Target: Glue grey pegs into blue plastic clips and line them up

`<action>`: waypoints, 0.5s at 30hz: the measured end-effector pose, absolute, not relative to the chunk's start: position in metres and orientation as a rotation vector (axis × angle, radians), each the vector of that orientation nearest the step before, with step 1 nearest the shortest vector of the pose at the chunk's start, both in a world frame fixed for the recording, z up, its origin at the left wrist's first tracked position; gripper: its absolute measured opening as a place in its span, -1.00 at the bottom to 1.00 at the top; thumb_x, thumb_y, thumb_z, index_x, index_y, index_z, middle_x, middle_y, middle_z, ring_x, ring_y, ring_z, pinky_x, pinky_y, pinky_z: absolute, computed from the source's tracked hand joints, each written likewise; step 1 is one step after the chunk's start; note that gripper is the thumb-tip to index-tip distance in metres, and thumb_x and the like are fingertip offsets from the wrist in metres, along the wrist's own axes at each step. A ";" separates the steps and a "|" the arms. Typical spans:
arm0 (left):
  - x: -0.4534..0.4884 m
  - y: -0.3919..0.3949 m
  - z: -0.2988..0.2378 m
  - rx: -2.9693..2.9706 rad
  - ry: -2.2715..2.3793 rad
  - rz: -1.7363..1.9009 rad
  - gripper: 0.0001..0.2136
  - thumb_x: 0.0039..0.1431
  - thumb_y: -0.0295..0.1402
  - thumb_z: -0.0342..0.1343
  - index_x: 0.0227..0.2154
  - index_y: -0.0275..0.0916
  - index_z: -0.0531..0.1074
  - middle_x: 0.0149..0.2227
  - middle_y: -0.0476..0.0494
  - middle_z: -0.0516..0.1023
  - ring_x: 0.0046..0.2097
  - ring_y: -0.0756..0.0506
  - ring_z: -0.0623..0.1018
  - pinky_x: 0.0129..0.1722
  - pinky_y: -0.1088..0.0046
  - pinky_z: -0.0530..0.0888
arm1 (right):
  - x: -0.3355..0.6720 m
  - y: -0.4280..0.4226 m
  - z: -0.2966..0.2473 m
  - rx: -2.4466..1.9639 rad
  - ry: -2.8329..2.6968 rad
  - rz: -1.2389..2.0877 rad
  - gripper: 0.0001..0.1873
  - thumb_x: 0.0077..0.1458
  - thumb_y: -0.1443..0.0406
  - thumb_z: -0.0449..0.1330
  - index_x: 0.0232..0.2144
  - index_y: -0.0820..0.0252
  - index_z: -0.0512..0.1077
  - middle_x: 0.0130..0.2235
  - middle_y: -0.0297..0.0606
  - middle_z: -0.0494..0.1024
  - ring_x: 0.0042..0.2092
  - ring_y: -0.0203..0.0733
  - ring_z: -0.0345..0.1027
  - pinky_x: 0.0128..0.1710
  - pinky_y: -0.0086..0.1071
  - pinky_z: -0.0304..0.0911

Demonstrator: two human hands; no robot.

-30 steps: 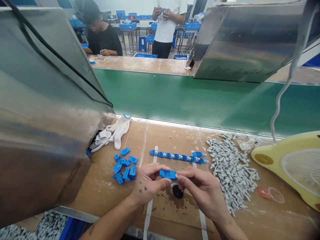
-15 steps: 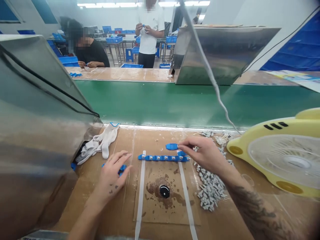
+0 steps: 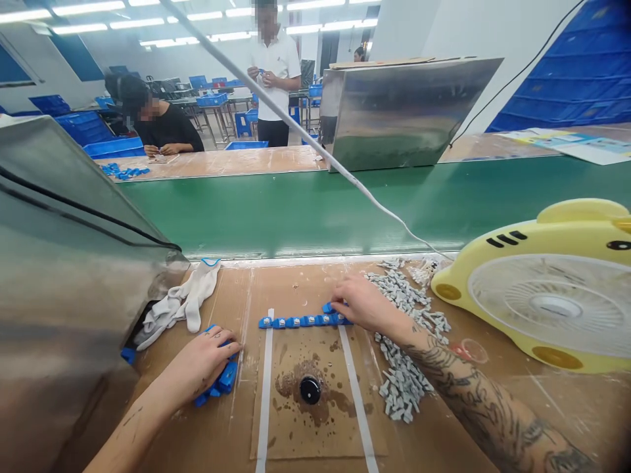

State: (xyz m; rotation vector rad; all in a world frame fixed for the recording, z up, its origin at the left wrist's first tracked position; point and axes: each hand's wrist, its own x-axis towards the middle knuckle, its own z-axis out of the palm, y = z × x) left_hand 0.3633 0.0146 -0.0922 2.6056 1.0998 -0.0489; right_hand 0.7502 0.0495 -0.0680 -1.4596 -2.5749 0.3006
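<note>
Head view suggests the step in hand is setting 1 blue block (image 3: 327, 307) behind the right end of the blue row (image 3: 296, 322) on the table (image 3: 221, 433); the right hand (image 3: 361, 299) has its fingers bent close together there, though whether they pinch the block I cannot tell. Left hand (image 3: 204, 359) lies half-curled over the blue pile (image 3: 227, 379), its grip hidden, and the next move seems to call for lining up, then a clean release. Compared with 0.5 s ago, the right hand is lower, no longer holding a block aloft, and the left fingers are less spread.
</note>
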 end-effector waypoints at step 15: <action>0.350 0.020 -0.089 2.467 1.333 0.452 -0.74 0.32 -0.21 0.03 -0.09 -0.17 0.54 -0.11 -0.15 0.64 -0.09 -0.15 0.62 -0.08 0.40 0.53 | 0.753 0.048 -0.074 -1.450 -2.588 0.326 -0.85 0.16 0.41 0.26 -0.44 0.20 0.60 -0.41 -0.22 0.58 -0.24 -0.07 0.38 -0.22 -0.29 0.13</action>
